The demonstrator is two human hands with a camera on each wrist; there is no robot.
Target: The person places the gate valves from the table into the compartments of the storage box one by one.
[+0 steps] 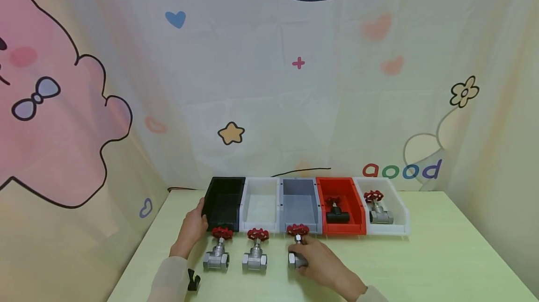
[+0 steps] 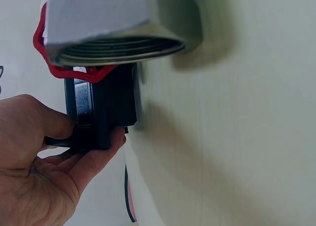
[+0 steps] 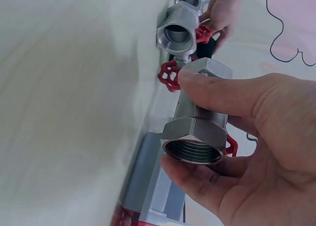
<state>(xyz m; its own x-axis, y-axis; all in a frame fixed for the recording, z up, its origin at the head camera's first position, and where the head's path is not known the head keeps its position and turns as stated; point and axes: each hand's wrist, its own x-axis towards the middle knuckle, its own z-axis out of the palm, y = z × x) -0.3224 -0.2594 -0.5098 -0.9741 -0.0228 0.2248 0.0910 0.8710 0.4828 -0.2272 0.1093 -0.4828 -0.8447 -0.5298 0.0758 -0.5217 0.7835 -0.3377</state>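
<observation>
Along the desk's [image 1: 442, 255] far edge, a row of bins [image 1: 280, 206] is set. Its black end bin [image 1: 223, 199] is gripped by the left hand [image 1: 193, 228]. A valve [image 1: 293, 261] is grasped by the right hand [image 1: 326, 263] before the grey bin [image 1: 300, 199]; two more valves [image 1: 254, 261] are lined up nearer the left edge.

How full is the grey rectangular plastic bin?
Empty: the head view shows only bare interior surfaces inside the grey rectangular plastic bin.

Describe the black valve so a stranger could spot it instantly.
A row of five bins stands on the table. In the red bin, second from right, sits the black valve. Its dark body sets it apart from the silver valves.
</observation>
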